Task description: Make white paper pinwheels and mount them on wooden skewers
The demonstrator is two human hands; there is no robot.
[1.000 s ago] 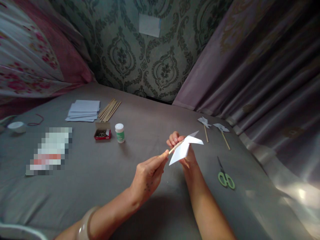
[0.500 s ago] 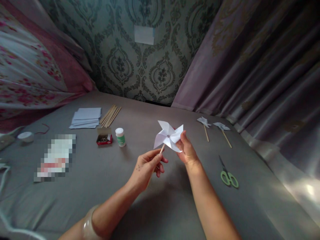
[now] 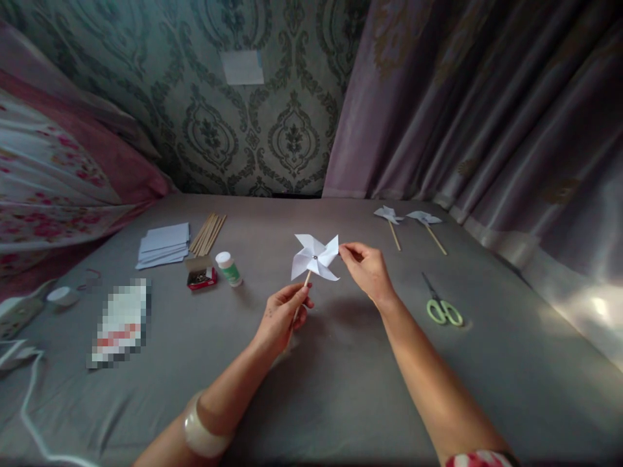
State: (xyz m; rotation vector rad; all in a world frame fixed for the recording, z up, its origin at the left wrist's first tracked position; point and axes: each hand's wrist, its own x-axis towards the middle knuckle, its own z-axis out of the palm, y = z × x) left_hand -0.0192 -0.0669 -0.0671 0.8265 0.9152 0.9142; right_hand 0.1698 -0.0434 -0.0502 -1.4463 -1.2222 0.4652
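Observation:
A white paper pinwheel (image 3: 314,257) with a metal pin at its centre is held up in front of me, facing me. My left hand (image 3: 285,313) is closed around its wooden stick, just below the blades. At the blade tip on the right, the fingertips of my right hand (image 3: 366,267) are pinched together against the paper. Two finished-looking pinwheels (image 3: 388,215) lie at the back right. Green-handled scissors (image 3: 442,307) rest on the surface to the right of my right hand.
On the left stand a white bottle with a green label (image 3: 228,270) and an open red box of pins (image 3: 202,279). Behind them lie wooden sticks (image 3: 208,235) and a stack of white paper (image 3: 163,245). A power strip (image 3: 19,316) with a white cable sits at the left edge.
My right hand has moved from behind the blades to the tip of the right blade, fingers now pinched. The pinwheel has shifted slightly left in view, and the head view has turned.

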